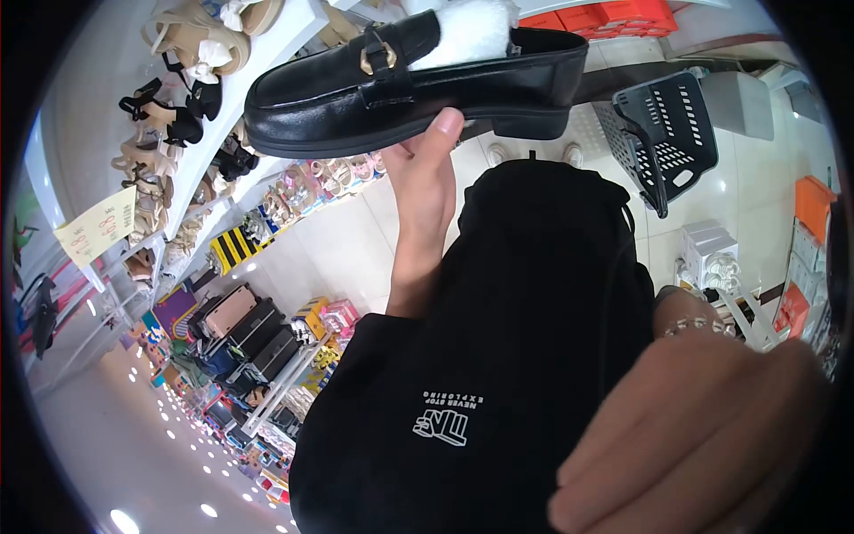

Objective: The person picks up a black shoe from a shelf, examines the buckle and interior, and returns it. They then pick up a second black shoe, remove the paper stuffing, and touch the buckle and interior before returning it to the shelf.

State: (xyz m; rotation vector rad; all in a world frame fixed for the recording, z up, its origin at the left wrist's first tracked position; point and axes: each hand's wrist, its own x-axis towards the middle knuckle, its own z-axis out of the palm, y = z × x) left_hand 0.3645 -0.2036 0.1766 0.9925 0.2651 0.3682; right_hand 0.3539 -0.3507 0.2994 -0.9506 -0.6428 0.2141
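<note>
A black loafer (pixel 338 93) with a gold-coloured buckle and white stuffing (pixel 467 36) inside is held up at the top centre. My left hand (pixel 427 169) grips it from below, the thumb against the side of its sole near the heel. Very near the camera at the lower right is my right hand (pixel 685 436), with a bracelet (pixel 698 327) at the wrist. Its fingers are curled and pressed together; their tips and anything they hold cannot be made out.
White shelves (pixel 222 116) of shoes line the left side, with a price card (pixel 98 227). A grey basket (pixel 667 133) stands on the tiled floor (pixel 347 240) at the upper right. Suitcases (pixel 258 334) are at the lower left, white boxes (pixel 707 245) at the right, orange boxes (pixel 605 18) at the top.
</note>
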